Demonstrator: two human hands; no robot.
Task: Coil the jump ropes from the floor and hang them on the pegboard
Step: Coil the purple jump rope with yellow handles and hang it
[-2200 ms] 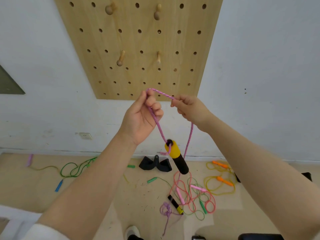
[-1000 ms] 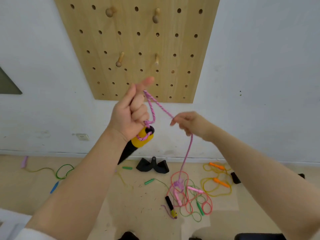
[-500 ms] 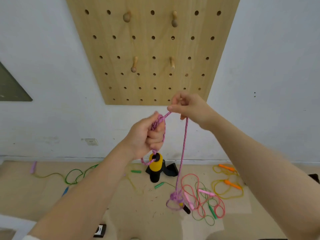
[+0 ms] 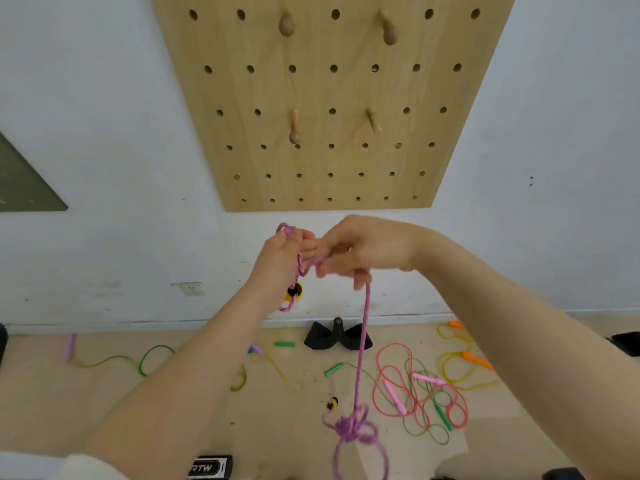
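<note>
Below the pegboard [image 4: 332,98], the left hand [image 4: 282,258] grips loops of the pink jump rope [image 4: 362,341] with its yellow-capped handle [image 4: 295,292] hanging just under the fist. The right hand [image 4: 363,251], touching the left, pinches the same rope. From there the rope drops to a knotted tangle [image 4: 353,426] near the floor [image 4: 86,403], where other ropes [image 4: 420,393] lie to the right.
</note>
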